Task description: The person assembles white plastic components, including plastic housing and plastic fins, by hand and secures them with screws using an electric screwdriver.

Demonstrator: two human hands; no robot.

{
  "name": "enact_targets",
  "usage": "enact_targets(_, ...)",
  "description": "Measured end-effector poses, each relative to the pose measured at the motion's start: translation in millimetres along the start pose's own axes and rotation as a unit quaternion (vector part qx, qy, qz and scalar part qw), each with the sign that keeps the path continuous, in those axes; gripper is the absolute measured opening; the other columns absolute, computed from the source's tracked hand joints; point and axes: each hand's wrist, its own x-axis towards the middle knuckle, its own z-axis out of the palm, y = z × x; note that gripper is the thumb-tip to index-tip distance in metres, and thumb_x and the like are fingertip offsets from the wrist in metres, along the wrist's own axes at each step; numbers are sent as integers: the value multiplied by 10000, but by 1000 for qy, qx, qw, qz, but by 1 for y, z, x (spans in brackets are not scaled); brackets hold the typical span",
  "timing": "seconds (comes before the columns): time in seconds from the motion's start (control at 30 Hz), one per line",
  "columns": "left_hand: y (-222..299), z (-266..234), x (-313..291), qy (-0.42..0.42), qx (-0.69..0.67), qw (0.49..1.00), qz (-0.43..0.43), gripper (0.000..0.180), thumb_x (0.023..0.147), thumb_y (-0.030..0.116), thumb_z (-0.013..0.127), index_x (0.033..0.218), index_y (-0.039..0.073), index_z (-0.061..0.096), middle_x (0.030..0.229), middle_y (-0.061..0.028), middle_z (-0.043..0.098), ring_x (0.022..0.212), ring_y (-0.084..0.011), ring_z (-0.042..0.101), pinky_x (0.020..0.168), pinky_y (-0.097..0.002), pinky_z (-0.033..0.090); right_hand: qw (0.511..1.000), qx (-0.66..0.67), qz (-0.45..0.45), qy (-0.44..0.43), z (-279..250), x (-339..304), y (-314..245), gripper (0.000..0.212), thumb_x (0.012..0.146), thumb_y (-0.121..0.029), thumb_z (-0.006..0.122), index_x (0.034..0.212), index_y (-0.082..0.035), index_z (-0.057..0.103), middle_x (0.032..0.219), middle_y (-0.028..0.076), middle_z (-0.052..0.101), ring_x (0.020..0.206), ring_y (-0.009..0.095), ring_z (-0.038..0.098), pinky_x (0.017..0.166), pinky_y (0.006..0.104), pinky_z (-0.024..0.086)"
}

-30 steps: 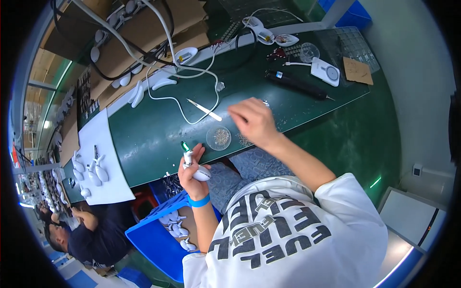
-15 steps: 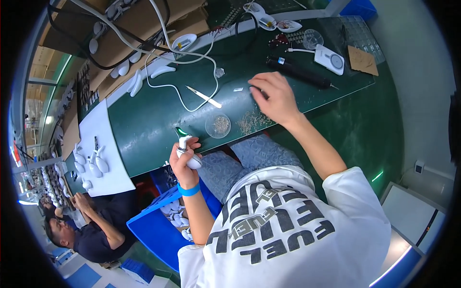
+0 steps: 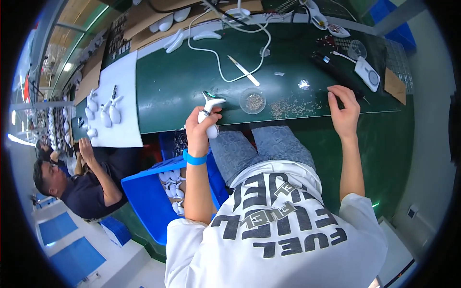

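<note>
Lying in dish (image 3: 242,102): metal bits (image 3: 254,102); in bin (image 3: 143,197): white devices (image 3: 171,178).

A green-topped workbench (image 3: 168,91) stands over a glossy green floor (image 3: 382,149), with a pale grey wall (image 3: 433,101) at right and a bright strip light (image 3: 20,139) at far left.

illumination is moderately bright and cool. a tube lamp (image 3: 21,140) glows at far left. the worktop (image 3: 168,77) shows soft sheen. fisheye distortion bends straight edges; corners vignette to black.
</note>
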Motion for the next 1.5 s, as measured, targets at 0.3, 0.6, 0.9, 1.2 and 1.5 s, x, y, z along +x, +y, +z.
enact_targets(0.3,18,-29,10,87,98,989,65,239,865,141,805,1038,20,694,866,6,640,763,-78,562,663,-258,460,999,-24,-11,-23,-10,0,7,118,908,-20,729,1023,-5,753,1070,124,737,1002,283,689,893,361,540)
enact_targets(0.6,10,-35,42,122,438,876,161,415,795,272,845,1074,-7,714,1021,-185,668,916,-356,666,831,-431,533,1000,-15,23,-4,12,-7,48,174,914,-31,710,1086,-20,734,1079,118,721,955,275,688,869,368,545)
enact_targets(0.9,-18,-42,69,129,369,907,154,423,875,310,805,1134,-13,719,879,-114,724,781,-195,666,738,-364,545,990,-75,-54,110,35,-10,58,154,858,-30,710,999,-77,748,1017,99,724,945,311,688,840,397,544)
enact_targets(1.2,-34,-48,82,137,324,917,187,466,869,230,824,1209,5,597,1072,-117,656,940,-194,613,843,-344,509,988,-37,-30,145,34,-9,59,81,849,-54,729,927,-62,746,941,76,728,876,293,689,794,384,549)
enact_targets(1.5,-37,-54,85,123,295,933,167,438,876,205,823,1183,9,580,1033,-97,649,902,-183,617,828,-333,509,985,-49,-43,158,33,-12,58,86,825,-42,731,906,-69,742,927,61,725,854,283,681,777,381,547)
